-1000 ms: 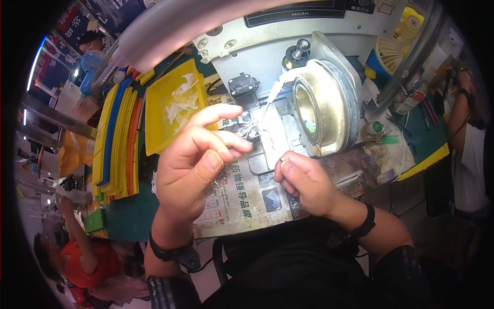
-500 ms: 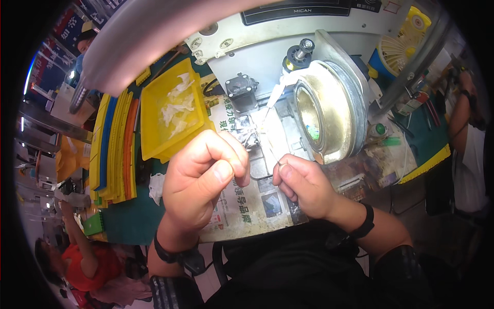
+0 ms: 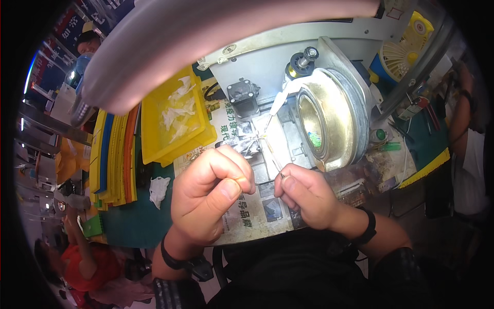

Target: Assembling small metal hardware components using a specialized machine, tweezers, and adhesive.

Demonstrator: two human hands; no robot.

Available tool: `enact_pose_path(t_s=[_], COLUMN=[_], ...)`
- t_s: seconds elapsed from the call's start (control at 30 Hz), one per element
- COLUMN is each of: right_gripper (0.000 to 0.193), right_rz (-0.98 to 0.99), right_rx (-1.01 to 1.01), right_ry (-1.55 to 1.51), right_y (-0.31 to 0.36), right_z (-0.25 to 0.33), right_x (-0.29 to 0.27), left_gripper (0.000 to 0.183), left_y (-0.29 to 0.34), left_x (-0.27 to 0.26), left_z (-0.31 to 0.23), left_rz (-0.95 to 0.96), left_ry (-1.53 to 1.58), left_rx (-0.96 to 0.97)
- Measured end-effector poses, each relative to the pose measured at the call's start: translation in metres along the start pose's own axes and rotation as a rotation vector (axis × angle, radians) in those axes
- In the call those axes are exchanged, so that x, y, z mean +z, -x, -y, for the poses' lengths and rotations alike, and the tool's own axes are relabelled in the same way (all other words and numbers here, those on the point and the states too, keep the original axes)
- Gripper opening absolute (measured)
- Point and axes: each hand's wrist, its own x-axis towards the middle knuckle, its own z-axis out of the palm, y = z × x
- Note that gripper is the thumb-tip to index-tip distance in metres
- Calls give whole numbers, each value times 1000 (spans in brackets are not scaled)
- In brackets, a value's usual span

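Since the earlier frame, left hand [image 3: 213,193] had curled shut, pinching fine wire [image 3: 267,149]; right hand [image 3: 306,195] pinched its other end beside the brass wheel [image 3: 329,121]. Excess tension might snap it.

Brass drum [image 3: 329,121] close beyond hands.

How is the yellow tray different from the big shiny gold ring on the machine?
The yellow tray is a plastic box with straight sides; the gold ring is round and metallic. The yellow tray lies flat on the bench and holds small white pieces; the gold ring stands on edge, fixed to the grey machine, with its hollow middle facing sideways. Both sit beyond the left hand and right hand, untouched by them.
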Motion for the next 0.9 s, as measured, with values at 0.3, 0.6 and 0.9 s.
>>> enact_pose_path(t_s=[0.3,0.6,0.9], right_gripper=[32,35,32], right_rz=[-19,-147,-195], right_rx=[-52,-146,-130], right_ry=[41,-8,-27], right_y=[-7,-26,-35], right_z=[8,11,15], right_x=[9,18,20], left_gripper=[3,7,7], left_y=[7,6,5], left_x=[3,8,8], left_z=[-2,1,4], left_rz=[90,151,153], left_ry=[-268,-466,-484], left_rx=[85,193,233])
